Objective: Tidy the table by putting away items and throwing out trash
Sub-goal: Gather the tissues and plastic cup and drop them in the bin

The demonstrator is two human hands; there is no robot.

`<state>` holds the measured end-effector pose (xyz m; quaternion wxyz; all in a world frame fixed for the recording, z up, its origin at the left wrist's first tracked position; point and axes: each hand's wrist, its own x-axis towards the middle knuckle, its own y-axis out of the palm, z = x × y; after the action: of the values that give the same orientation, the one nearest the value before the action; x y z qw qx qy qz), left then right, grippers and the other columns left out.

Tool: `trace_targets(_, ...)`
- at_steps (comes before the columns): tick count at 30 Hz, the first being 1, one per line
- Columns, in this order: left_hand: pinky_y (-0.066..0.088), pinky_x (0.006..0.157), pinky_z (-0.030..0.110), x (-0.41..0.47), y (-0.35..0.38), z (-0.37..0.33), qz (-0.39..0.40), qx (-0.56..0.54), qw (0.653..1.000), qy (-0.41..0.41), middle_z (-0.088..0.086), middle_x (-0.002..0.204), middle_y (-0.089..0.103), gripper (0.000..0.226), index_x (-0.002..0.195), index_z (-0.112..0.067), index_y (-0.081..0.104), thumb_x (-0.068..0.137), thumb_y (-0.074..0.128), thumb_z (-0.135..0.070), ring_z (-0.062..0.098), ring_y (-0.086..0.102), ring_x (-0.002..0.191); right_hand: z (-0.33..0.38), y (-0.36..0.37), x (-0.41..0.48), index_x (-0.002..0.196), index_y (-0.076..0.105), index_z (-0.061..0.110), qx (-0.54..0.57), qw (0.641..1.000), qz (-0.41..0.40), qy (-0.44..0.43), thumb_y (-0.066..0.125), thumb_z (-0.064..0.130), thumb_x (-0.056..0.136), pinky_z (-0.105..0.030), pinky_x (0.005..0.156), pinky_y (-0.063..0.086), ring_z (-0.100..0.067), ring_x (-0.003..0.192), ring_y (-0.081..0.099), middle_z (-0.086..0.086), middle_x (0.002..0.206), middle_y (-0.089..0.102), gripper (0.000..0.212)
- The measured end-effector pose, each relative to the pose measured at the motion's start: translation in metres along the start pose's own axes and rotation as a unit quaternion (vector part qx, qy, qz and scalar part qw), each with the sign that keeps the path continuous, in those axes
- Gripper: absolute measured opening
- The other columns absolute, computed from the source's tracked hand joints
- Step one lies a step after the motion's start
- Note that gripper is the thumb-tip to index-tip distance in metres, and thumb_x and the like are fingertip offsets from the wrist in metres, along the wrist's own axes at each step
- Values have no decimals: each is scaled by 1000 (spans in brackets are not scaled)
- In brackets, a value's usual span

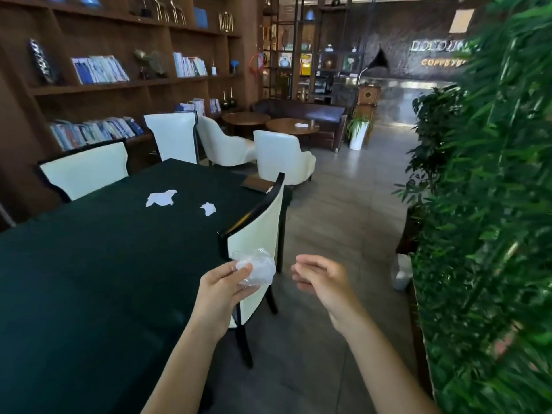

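Two scraps of white paper (161, 198) and (208, 208) lie on the worktop (89, 264), well beyond the near chair (257, 234). Left hand (222, 289) is pinched on a crumpled clear wrapper (258, 268), held over that chair's back. Right hand (321, 277), right of the chair, is loosely curled and holds nothing. Risks: light wrapper slips from a two-finger pinch; far scraps get missed; no bin identifiable.

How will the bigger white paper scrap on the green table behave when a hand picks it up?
The bigger paper scrap looks thin and crumpled, so it is probably very light and floppy. It lies nearly flat on the tablecloth, so fingers may need to pinch an edge. It seems unlikely to roll or break.
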<state>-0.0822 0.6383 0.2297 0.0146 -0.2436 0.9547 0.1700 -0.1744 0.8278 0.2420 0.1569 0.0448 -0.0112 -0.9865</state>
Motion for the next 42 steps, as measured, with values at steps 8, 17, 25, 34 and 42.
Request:
trace_targets(8,61,99,46,147,19,-15,18,20,1000,-1,38,116,69,22,100,9,76,96,71,-11,47,70,115,21,11,144,98,77,19,-12,1000,-10,22,72,13,92,-25,72,61,-17,85,78,0,90,82,11)
trace_targets(17,66,88,35,261,33,-21,14,-14,1000,-9,20,99,79,15,95,-1,82,95,72,-12,37,75,99,29,17,262,96,77,21,-22,999,19,38,70,13,93,-30,79,63,-11,80,76,3,85,82,11)
trace_targets(25,65,80,26,349,53,-18,-7,-11,1000,-4,18,107,82,15,98,-7,84,97,70,-13,30,80,103,28,15,382,96,79,20,-23,998,53,25,70,12,93,-26,75,64,-14,82,77,-4,92,81,12)
trace_targets(34,66,83,31,467,61,-14,-115,-13,993,16,14,103,83,15,92,-8,85,96,71,-10,27,80,100,36,27,546,98,78,23,-70,986,147,18,70,15,94,-26,79,64,-14,88,77,-2,96,80,12)
trace_targets(42,65,88,33,510,17,2,-248,1,969,19,24,114,79,18,105,1,79,98,69,-11,35,76,110,9,100,645,91,77,32,-184,945,269,-8,69,24,89,-26,80,62,-10,88,76,8,88,80,12)
